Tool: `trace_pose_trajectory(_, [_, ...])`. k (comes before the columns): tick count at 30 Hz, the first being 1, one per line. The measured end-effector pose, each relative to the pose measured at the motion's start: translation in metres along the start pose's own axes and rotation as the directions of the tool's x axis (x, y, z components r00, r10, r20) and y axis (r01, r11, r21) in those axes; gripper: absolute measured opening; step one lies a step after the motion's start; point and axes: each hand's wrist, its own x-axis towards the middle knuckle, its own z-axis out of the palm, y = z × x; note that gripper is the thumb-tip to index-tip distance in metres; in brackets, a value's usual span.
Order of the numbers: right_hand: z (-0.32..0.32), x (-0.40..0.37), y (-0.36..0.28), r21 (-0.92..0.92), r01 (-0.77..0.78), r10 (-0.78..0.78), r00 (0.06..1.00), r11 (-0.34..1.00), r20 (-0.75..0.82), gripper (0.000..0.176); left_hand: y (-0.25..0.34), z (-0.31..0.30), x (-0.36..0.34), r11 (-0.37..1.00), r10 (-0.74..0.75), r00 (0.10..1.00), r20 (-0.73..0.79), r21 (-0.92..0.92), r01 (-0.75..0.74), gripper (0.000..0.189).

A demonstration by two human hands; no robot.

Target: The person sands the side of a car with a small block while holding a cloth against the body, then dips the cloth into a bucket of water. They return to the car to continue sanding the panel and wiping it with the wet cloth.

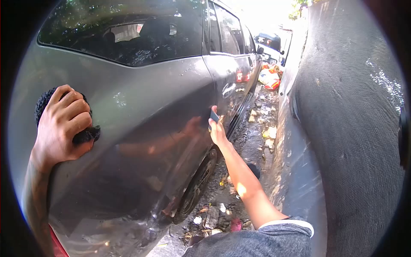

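My left hand (64, 124) is closed around a black, fuzzy-textured cloth or sponge (43, 105), pressed against the rear side panel of a dark grey car (115, 98). Part of the black bundle (87, 135) sticks out below the fingers. Farther forward, my right hand (218, 130) reaches out with the arm nearly straight. Its fingers grip a small, flat, dark grey piece (213, 115) at the car's side, near the rear door; its kind is not clear. The car's glossy paint reflects the right arm.
A rear wheel (199, 184) sits below the panel. Wet ground with stones and litter (267, 132) runs along the car. A dark textured sheet (351, 128) hangs close on the right. Ahead are red and white bags (269, 79) and another vehicle (269, 43).
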Motion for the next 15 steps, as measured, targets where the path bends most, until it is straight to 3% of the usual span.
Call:
trace_pose_trajectory(4, [-0.003, -0.023, -0.009, -0.021, 0.021, -0.020, 0.998, 1.000, 0.061, 0.064, -0.005, 0.005, -0.006, 1.000, -0.002, 1.000, 0.017, 0.000, 0.002, 0.035])
trace_pose_trajectory(7, [-0.001, 0.016, 0.022, -0.017, -0.144, 0.145, 0.989, 0.989, 0.022, 0.065, -0.004, 0.005, -0.004, 1.000, -0.005, 1.000, 0.015, -0.002, 0.005, 0.036])
trace_pose_trajectory(8, [0.000, 0.010, 0.005, 0.069, -0.204, 0.203, 0.979, 0.977, 0.016, 0.066, -0.006, 0.004, -0.004, 1.000, 0.004, 1.000, 0.020, -0.001, -0.004, 0.036])
trace_pose_trajectory(10, [-0.007, -0.018, -0.032, 0.037, -0.193, 0.191, 0.980, 0.980, 0.052, 0.065, -0.007, 0.007, -0.007, 1.000, -0.005, 1.000, 0.011, -0.021, 0.005, 0.037])
trace_pose_trajectory(12, [-0.010, -0.022, -0.030, -0.066, -0.144, 0.148, 0.986, 0.987, 0.072, 0.067, -0.005, 0.006, -0.005, 1.000, -0.016, 1.000, 0.020, -0.019, 0.016, 0.037])
trace_pose_trajectory(15, [-0.020, 0.010, -0.034, -0.047, -0.307, 0.309, 0.950, 0.951, 0.052, 0.067, -0.004, 0.007, -0.006, 1.000, 0.002, 0.999, 0.036, -0.011, -0.002, 0.037])
